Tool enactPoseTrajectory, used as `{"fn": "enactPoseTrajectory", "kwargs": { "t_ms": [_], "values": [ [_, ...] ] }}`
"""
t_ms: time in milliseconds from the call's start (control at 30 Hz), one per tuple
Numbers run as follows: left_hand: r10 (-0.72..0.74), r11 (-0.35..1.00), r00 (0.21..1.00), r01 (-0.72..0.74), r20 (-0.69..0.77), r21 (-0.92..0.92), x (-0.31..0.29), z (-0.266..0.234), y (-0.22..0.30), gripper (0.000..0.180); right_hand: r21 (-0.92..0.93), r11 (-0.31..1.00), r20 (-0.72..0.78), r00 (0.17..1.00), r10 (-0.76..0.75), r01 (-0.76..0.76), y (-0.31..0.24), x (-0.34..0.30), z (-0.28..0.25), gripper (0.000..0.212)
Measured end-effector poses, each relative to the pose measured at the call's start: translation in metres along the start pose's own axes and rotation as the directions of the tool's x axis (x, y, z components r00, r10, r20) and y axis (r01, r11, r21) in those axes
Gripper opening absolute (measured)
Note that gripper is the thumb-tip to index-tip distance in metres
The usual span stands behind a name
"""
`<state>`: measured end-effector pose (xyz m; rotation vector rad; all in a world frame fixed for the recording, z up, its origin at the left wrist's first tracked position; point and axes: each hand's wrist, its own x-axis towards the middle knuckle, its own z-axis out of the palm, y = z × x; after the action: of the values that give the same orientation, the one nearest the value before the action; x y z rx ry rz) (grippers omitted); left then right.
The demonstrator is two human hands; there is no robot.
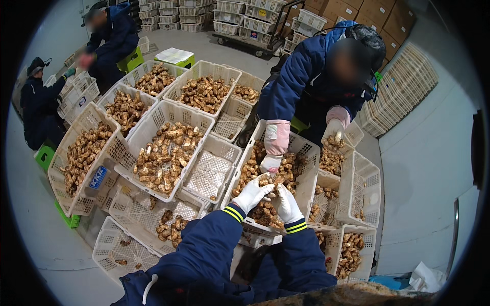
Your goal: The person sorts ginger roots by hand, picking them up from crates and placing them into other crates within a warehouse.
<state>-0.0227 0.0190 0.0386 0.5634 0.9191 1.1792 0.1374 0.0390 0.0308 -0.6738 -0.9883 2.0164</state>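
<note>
Both my hands wear white gloves over a white plastic crate [305,191] heaped with brown, stubby mushrooms [293,166]. My left hand [253,194] is closed, its fingertips at a mushroom [273,182] just above the heap. From the other side my right hand [289,206] closes on the same mushroom with thumb and fingers. The fingers partly cover it. Just beyond my left fingertips, a co-worker's gloved hand [271,163] reaches into this crate. The co-worker's other gloved hand [334,130] is at mushrooms over a crate to the right.
More mushroom crates stand to the left, including a tilted one [196,155] and a low one [173,208]. Crates [360,191] also line my right side. Two other people sit at the far left. A cart [245,42] with stacked crates and cardboard boxes [375,18] stand behind.
</note>
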Motion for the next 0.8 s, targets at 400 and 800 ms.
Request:
{"fn": "enactPoseTrajectory", "kwargs": {
  "t_ms": [400,800],
  "values": [
    [0.129,0.986,0.962,-0.099,-0.242,0.132,0.004,-0.006,0.003,0.043,-0.776,0.624,-0.188,0.912,-0.364,0.089,-0.019,0.001,-0.007,0.024],
    [0.263,0.892,0.958,-0.197,-0.114,0.408,0.024,-0.025,-0.027,0.060,-0.984,-0.086,-0.113,0.928,-0.354,-0.153,-0.012,0.005,0.006,0.046]
  ]
}}
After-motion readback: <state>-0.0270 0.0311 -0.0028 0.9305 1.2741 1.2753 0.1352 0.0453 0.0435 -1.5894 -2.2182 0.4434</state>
